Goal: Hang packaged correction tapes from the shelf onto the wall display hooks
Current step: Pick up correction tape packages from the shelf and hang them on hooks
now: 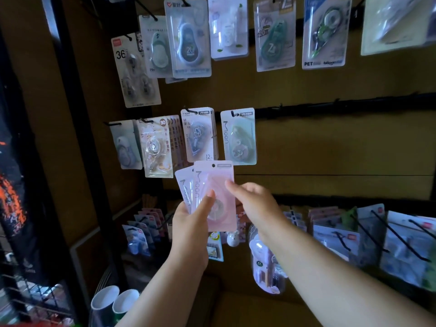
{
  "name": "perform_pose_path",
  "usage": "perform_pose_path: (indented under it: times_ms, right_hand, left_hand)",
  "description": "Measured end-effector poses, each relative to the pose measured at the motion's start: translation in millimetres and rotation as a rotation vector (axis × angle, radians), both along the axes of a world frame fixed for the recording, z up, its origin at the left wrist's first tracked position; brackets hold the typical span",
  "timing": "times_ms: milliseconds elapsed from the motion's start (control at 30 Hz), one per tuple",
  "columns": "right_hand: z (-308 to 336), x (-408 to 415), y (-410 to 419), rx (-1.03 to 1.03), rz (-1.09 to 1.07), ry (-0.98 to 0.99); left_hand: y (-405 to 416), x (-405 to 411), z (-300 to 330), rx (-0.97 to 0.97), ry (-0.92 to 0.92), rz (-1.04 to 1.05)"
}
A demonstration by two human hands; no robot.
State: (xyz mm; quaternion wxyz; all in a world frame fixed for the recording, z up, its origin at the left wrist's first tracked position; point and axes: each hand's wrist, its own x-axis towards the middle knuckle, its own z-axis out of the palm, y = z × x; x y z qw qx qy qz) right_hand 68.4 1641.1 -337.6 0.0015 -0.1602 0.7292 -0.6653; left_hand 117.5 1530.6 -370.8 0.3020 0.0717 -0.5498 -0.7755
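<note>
My left hand [191,225] grips a small fan of pink "Moon" correction tape packs [213,185], thumb pressed on the front one. My right hand [253,204] pinches the right edge of the front pink pack, fingers behind it. The packs are held just below a green "Moon" pack [238,138] that hangs on a hook [236,113] in the middle row of the wall display. The punched hole at the top of the front pink pack sits a little under that green pack.
Other correction tape packs hang in the top row [188,38] and the middle row's left part [155,147]. A black rail [342,106] runs bare to the right. Lower hooks [377,232] carry more packs. Two white cups [115,303] stand at the bottom left.
</note>
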Motion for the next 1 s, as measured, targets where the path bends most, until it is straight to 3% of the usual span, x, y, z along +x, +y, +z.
perform_pose_path:
  times_ms: [333,533,833,1000]
  right_hand:
    - [-9,11,11,-0.107,-0.021,-0.006]
    - [-5,3,17,-0.120,-0.061,0.010]
    - [55,-4,19,-0.185,-0.087,0.252]
    - [79,-12,14,-0.136,-0.140,0.279]
  left_hand:
    - [6,6,5,-0.118,0.047,-0.065]
    - [5,7,6,0.032,-0.064,-0.019]
    - [-4,7,8,0.015,-0.034,0.056]
    - [-4,7,4,-0.001,-0.050,0.080]
